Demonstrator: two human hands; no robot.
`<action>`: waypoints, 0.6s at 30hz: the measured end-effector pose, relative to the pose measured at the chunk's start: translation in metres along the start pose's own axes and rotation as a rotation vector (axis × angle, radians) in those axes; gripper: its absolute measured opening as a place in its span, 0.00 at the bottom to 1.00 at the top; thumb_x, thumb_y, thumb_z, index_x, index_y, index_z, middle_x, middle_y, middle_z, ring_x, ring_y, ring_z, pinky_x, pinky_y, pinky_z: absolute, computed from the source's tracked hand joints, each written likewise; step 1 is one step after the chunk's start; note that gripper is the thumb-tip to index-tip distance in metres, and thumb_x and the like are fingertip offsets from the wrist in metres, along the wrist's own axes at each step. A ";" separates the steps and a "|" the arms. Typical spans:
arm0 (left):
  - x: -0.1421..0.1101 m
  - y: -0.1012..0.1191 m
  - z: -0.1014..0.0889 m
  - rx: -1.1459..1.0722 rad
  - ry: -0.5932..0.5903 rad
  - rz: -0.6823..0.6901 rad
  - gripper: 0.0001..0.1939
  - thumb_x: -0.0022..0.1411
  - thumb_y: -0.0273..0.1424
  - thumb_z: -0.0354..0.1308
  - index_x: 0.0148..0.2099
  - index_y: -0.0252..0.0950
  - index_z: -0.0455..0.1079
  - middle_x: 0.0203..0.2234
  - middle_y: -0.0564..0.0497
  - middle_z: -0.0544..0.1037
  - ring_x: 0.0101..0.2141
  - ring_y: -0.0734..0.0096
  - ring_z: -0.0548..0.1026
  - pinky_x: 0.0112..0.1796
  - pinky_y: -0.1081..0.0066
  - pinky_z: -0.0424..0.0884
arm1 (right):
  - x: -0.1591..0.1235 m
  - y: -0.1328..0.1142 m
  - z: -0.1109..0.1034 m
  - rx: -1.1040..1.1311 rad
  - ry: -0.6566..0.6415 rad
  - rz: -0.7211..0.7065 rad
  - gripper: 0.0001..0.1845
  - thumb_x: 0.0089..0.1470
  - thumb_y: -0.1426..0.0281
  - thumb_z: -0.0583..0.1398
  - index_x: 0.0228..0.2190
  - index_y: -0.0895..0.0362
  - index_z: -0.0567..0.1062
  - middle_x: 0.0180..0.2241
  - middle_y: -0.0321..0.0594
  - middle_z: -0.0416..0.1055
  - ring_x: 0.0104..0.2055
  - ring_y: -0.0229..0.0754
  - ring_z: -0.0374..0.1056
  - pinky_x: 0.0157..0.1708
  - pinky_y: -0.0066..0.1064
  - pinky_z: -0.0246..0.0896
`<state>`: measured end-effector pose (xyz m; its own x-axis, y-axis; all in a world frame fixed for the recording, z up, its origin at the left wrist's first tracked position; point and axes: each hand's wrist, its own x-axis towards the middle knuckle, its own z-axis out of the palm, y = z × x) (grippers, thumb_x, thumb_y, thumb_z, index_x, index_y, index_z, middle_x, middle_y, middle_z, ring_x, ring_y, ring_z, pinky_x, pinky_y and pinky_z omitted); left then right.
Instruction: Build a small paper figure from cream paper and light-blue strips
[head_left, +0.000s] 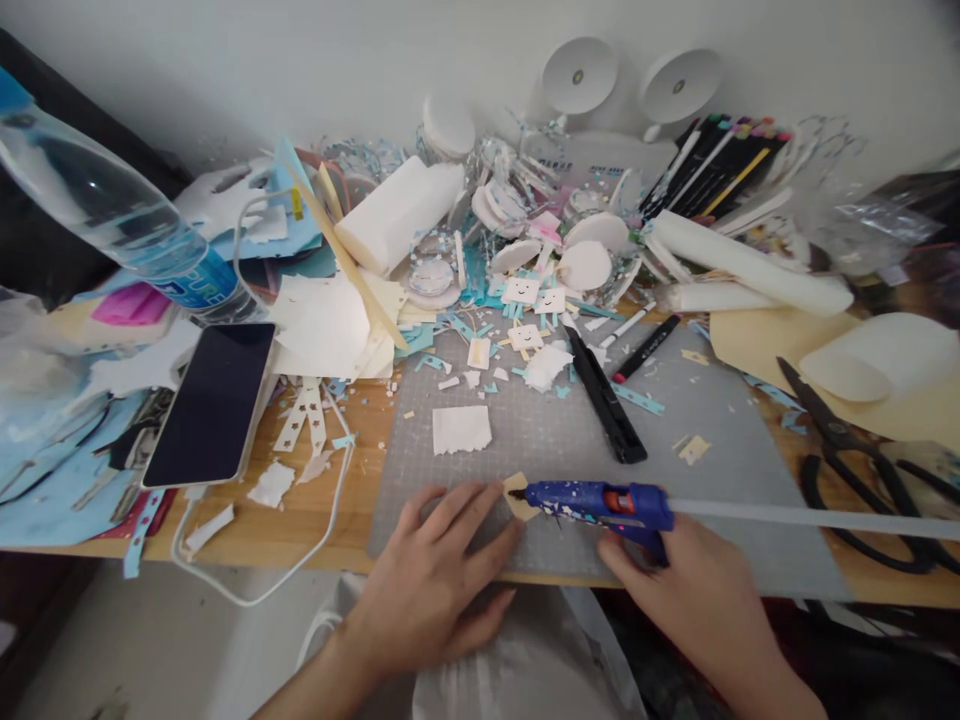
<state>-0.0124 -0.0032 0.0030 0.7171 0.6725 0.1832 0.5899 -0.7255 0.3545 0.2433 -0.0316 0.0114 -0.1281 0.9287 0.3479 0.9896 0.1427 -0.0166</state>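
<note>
My right hand (701,575) grips a blue glue gun (600,503), with a long translucent glue stick (810,516) sticking out of its back. The gun's dark nozzle points left and meets a small pale-yellow paper piece (523,497) on the grey cutting mat (720,520). My left hand (442,570) rests at the mat's front edge with fingers spread, its index fingertip touching the yellow piece's left side. Beyond the fingers lies a torn white paper piece (461,430). A black utility knife (604,395) lies behind the glue gun.
Small smiling paper figures (525,338) lie among scraps at the mat's back. Left are a phone (214,405), its white cable (330,510) and a tilted water bottle (120,200). Scissors (847,450), a marker (646,348) and paper rolls (750,262) lie right.
</note>
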 end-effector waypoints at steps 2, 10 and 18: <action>0.000 0.000 0.000 -0.005 0.015 -0.005 0.21 0.67 0.42 0.51 0.59 0.43 0.66 0.61 0.45 0.68 0.59 0.57 0.64 0.55 0.55 0.52 | 0.001 0.001 -0.001 -0.025 -0.005 0.002 0.15 0.58 0.63 0.50 0.35 0.58 0.73 0.17 0.39 0.70 0.17 0.46 0.69 0.18 0.32 0.58; 0.000 -0.001 0.001 -0.012 0.024 -0.010 0.22 0.66 0.42 0.51 0.59 0.43 0.67 0.61 0.44 0.67 0.59 0.56 0.64 0.55 0.55 0.52 | 0.001 0.005 -0.005 -0.039 -0.033 -0.020 0.16 0.58 0.63 0.49 0.32 0.57 0.72 0.16 0.38 0.69 0.16 0.46 0.68 0.17 0.32 0.56; 0.000 -0.001 0.001 -0.022 0.017 -0.006 0.22 0.66 0.42 0.52 0.60 0.42 0.66 0.61 0.43 0.67 0.59 0.56 0.63 0.55 0.55 0.51 | 0.007 0.003 -0.006 0.042 -0.051 -0.022 0.10 0.59 0.65 0.49 0.33 0.55 0.67 0.21 0.38 0.71 0.18 0.44 0.69 0.17 0.31 0.58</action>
<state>-0.0127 -0.0032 0.0020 0.7068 0.6795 0.1968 0.5859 -0.7182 0.3755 0.2456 -0.0267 0.0197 -0.1544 0.9413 0.3001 0.9830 0.1769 -0.0491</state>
